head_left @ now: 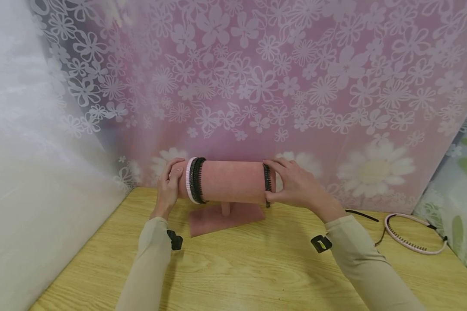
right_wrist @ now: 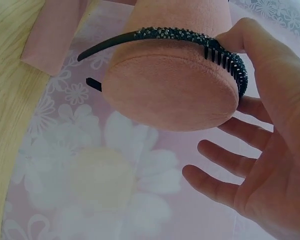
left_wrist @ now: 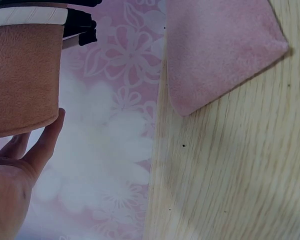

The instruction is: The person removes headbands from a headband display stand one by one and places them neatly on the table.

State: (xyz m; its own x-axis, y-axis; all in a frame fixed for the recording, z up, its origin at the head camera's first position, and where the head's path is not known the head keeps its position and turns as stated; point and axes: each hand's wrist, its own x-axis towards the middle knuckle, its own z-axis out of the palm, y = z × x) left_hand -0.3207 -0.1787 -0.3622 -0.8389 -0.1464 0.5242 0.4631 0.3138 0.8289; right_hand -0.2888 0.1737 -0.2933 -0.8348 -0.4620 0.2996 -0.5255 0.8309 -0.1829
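Beaded black headband point(head_left: 267, 178) being pinched at the right end of a plush pink roll point(head_left: 233, 181)

The right hand point(head_left: 297, 183) is clamping the headband between thumb and forefinger, its other fingers spreading apart beyond the roll's round end. The headband is curving around the cylinder just beside its right rim, faceted beads glittering along its outside, short comb teeth lining one edge and two smooth, tapering tips projecting past the roll.

The left hand point(head_left: 166, 188) is gripping the roll's left end, fingers and thumb bending around the soft, suede-like covering. Just beside that hand, a white band point(head_left: 188, 181) with slanting folds is hugging the roll, dark, toothed banding point(head_left: 196, 179) sitting against it.

A slim post point(head_left: 225, 209) is holding the roll level above a flat, angular base point(head_left: 206, 222) in matching pink nap, which is standing near the back edge of the wood-grained table point(head_left: 237, 268). By the table's right edge, near its back right corner, a pink toothed loop point(head_left: 416, 250) is lying close to a thin black strip point(head_left: 362, 214). A flower-printed sheet point(head_left: 233, 86) is hanging along the back edge.
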